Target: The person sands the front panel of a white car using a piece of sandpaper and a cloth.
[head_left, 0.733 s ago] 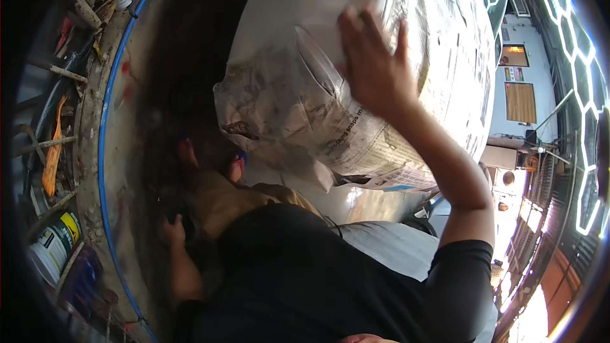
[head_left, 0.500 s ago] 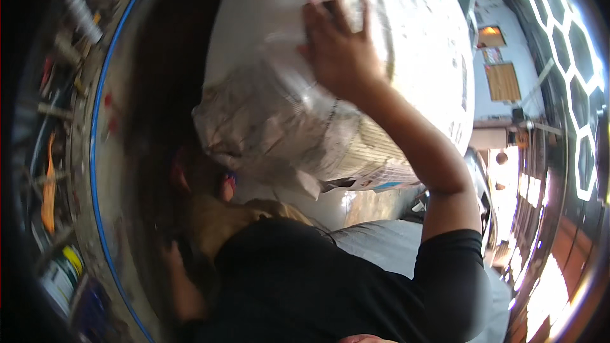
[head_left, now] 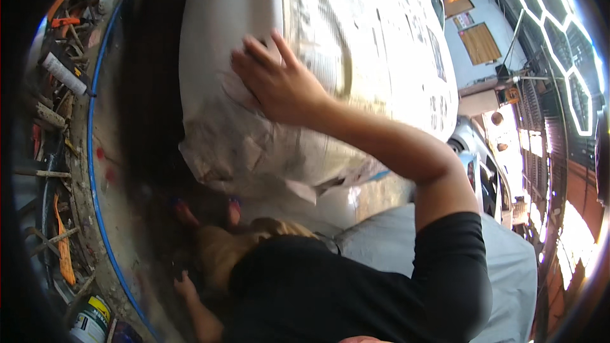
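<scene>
My right hand (head_left: 279, 86) lies on a pale, smooth panel (head_left: 232, 13) of a large rounded body that looks like a vehicle. Its fingers are stretched and a little apart. Something dark shows between two fingers, too small to name. Printed paper like newspaper (head_left: 375, 44) covers the surface right of the hand, and crumpled paper sheeting (head_left: 241, 155) hangs below it. My left hand (head_left: 185, 286) is low at my left side, away from the panel. A dark shape lies against its fingers; in the shade I cannot make out a grip.
A blue hose (head_left: 94, 146) curves along the floor at the left. Beyond it lie tools and clutter, with an orange-handled tool (head_left: 63, 248) and a can (head_left: 92, 321). A grey cover (head_left: 387, 235) drapes something behind me. White hexagonal lights (head_left: 565, 44) hang at the upper right.
My right hand has slid left across the panel, away from the printed paper. The view has shifted, bringing more of the left-hand clutter and the grey cover into sight.
</scene>
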Tool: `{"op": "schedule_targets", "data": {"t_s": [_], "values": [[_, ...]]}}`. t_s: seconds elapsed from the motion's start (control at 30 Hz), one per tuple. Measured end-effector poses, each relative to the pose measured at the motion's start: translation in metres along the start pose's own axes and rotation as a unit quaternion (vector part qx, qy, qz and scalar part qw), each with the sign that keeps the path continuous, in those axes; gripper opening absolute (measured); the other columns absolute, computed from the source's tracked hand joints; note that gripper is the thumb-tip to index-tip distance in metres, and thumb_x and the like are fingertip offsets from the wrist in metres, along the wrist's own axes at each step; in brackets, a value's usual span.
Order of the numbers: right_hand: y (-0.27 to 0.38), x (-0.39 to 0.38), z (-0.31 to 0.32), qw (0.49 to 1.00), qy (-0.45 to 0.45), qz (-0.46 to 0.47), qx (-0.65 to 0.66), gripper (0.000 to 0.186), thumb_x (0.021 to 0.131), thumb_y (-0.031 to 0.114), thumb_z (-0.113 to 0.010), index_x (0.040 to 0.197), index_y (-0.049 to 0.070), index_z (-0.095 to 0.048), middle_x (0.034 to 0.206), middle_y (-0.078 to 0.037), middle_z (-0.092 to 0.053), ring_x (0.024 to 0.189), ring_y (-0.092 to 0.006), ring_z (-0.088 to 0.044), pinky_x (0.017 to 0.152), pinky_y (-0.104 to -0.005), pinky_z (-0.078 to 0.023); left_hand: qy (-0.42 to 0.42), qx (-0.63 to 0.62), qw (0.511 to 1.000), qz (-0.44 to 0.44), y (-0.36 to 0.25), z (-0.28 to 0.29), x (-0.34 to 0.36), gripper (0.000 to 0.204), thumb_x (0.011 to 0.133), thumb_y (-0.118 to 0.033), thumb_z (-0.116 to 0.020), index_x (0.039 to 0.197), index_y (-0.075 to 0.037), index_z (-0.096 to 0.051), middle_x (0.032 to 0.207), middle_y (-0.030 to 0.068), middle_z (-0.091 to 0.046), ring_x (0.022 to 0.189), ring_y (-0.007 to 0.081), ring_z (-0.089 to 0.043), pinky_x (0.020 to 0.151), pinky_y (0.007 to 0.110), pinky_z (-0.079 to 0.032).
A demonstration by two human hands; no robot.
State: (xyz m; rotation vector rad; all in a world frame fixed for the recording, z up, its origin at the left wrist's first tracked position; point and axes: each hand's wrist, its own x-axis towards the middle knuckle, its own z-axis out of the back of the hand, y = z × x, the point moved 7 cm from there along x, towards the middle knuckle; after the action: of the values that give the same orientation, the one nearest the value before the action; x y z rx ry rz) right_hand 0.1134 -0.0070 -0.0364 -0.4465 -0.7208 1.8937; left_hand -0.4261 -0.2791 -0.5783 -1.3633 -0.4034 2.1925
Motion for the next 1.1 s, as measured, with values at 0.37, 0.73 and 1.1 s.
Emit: {"op": "schedule_targets", "data": {"t_s": [0.37, 0.73, 1.1], "values": [[0.000, -0.023, -0.015, 0.999, 0.045, -0.026, 0.013, 0.064, 0.103, 0.037, -0.060, 0.161, 0.024, -0.038, 0.169, 0.000, -0.030, 0.159, -0.0296, -0.016, 0.125, -0.0669, -0.017, -0.026, 0.042, 0.999, 0.004, 0.011, 0.007, -0.005, 0.061, 0.088, -0.033, -0.077, 0.135, 0.004, -0.063, 0.132, 0.0241, -0.067, 0.124, 0.0380, -0.063, 0.105, 0.046, -0.048], [-0.001, -0.001, -0.028, 0.997, 0.058, 0.020, 0.047, 0.057, 0.107, 0.035, -0.053, 0.161, 0.024, -0.039, 0.169, 0.006, -0.031, 0.160, -0.0245, -0.018, 0.128, -0.0658, -0.007, -0.054, 0.098, 0.994, 0.010, 0.073, 0.014, -0.009, 0.067, 0.087, -0.029, -0.077, 0.141, 0.005, -0.058, 0.144, 0.0254, -0.059, 0.136, 0.0389, -0.054, 0.114, 0.047, -0.042], [-0.005, 0.036, -0.031, 0.996, 0.083, 0.041, -0.004, 0.057, 0.110, 0.051, -0.036, 0.162, 0.027, -0.037, 0.168, 0.010, -0.035, 0.161, -0.0217, -0.014, 0.130, -0.0598, -0.002, -0.016, 0.099, 0.989, 0.113, 0.013, 0.019, -0.071, 0.064, 0.091, -0.026, -0.074, 0.145, 0.003, -0.055, 0.145, 0.0222, -0.058, 0.133, 0.0348, -0.057, 0.113, 0.042, -0.042]]}}
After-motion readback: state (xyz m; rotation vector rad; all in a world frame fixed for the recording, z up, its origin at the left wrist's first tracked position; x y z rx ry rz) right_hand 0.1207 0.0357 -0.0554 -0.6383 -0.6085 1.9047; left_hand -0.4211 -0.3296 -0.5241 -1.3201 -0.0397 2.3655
